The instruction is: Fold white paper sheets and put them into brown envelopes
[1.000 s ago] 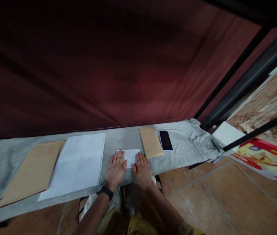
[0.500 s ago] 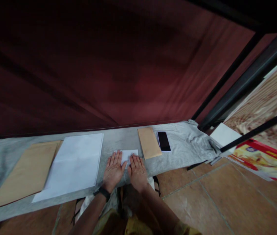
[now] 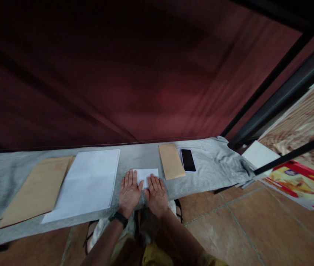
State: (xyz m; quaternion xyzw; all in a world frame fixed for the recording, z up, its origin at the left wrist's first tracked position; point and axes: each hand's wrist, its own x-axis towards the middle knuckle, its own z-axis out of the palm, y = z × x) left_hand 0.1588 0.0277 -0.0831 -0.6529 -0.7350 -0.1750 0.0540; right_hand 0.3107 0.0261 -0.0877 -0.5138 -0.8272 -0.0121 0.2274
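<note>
A small folded sheet of white paper (image 3: 146, 173) lies on the grey cloth, partly covered by both hands. My left hand (image 3: 130, 190) rests flat on its left side, fingers stretched forward and a dark band on the wrist. On the right side of the paper, my right hand (image 3: 157, 193) is laid flat too, its fingers slightly spread. The thumbs point toward each other with a narrow gap between them. A small brown envelope (image 3: 171, 161) sits just beyond and to the right of my right hand.
Grey cloth (image 3: 209, 173) covers the narrow table. A phone (image 3: 188, 160) lies right of the small envelope. To the left are large white sheets (image 3: 90, 181) and large brown envelopes (image 3: 37, 188). A dark red curtain (image 3: 146, 92) hangs behind; a black metal frame (image 3: 268, 85) stands right.
The view has shifted slightly, so the table things appear a little farther right. Both hands stay flat on the folded paper, and slightly more of its far edge shows.
</note>
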